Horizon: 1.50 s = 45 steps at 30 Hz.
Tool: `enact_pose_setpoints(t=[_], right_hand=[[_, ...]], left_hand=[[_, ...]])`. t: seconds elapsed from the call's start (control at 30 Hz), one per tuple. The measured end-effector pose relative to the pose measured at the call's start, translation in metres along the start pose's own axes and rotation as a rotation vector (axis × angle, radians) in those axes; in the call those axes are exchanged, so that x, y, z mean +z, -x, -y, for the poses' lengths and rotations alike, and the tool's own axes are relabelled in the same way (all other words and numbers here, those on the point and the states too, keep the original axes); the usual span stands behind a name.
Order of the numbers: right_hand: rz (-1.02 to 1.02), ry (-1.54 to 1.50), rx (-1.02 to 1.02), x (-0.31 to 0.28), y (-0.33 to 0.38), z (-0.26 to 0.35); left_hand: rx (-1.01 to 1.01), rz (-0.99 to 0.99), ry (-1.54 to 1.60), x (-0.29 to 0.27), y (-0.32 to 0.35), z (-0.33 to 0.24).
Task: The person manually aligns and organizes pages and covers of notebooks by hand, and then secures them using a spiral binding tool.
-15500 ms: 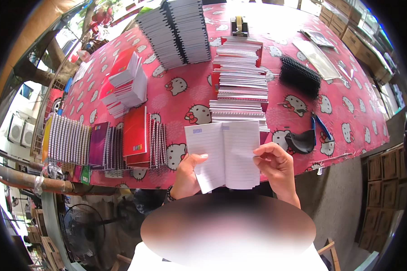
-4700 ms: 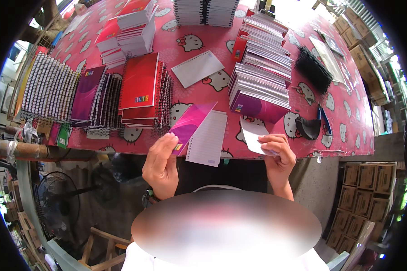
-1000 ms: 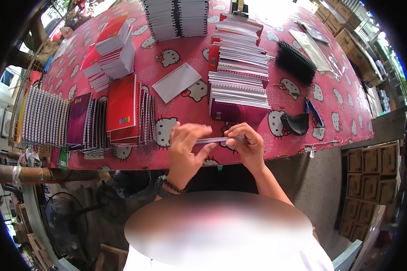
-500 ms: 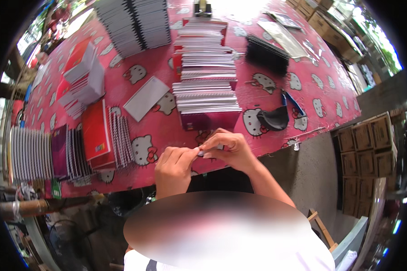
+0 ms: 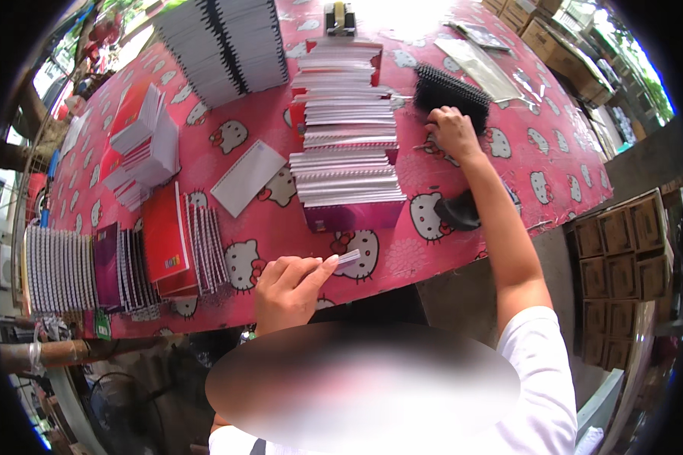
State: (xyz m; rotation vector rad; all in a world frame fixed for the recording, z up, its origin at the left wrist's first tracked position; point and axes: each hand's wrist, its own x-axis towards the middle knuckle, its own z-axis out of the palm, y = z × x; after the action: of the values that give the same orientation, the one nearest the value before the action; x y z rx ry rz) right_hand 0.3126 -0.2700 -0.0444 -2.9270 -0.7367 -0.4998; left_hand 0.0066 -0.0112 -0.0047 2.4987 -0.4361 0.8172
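Observation:
My left hand (image 5: 288,292), near the table's front edge, pinches a small pale strip (image 5: 347,258) between thumb and forefinger. The strip's free end points to the right. My right arm is stretched out to the far right. Its hand (image 5: 455,133) is at the near edge of a stack of black binding combs (image 5: 449,87), with fingers bent and drawn together. Whatever is under the fingertips is hidden. Between the hands stands a long row of spiral-bound notebooks (image 5: 347,144), pages up, with a purple cover (image 5: 353,218) at its near end.
Red notebooks (image 5: 163,235), purple ones (image 5: 108,265) and white-edged ones (image 5: 57,269) stand at the left. A single white notebook (image 5: 248,178) lies flat. Tall page stacks (image 5: 220,53) rise behind. Pliers' dark pouch-like piece (image 5: 459,211) sits by my right forearm. Cartons (image 5: 630,265) are stacked right.
My hands were together at the front edge over the small strip. The right hand has let go and reached away to the black combs; the left keeps the strip.

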Motion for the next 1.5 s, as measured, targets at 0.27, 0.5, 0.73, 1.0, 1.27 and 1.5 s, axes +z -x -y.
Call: enact_pose_setpoints(t=[0.27,0.5,0.73,1.0,1.27,1.5], right_hand=[[-0.668,-1.026,-0.004,-0.087,-0.005,0.015],[0.167,-1.029,-0.335,-0.131,0.118,0.137],[0.246,-1.178,-0.173,-0.105,0.16,0.147],[0.151,-1.068,-0.252,-0.102,0.154,0.15],[0.311,-1.018,-0.337,-0.102,0.157,0.143],[0.316,-1.035,-0.304,-0.111,0.165,0.152]], left_hand=[[-0.178,0.084,0.015,0.001,-0.008,-0.018],[-0.142,0.075,-0.002,0.005,0.0,-0.01],[-0.126,0.103,0.13,0.004,-0.008,-0.014],[-0.134,0.105,0.142,0.003,-0.005,-0.012],[-0.152,0.125,0.133,0.001,-0.005,-0.014],[-0.145,0.106,0.133,0.007,-0.009,-0.03]])
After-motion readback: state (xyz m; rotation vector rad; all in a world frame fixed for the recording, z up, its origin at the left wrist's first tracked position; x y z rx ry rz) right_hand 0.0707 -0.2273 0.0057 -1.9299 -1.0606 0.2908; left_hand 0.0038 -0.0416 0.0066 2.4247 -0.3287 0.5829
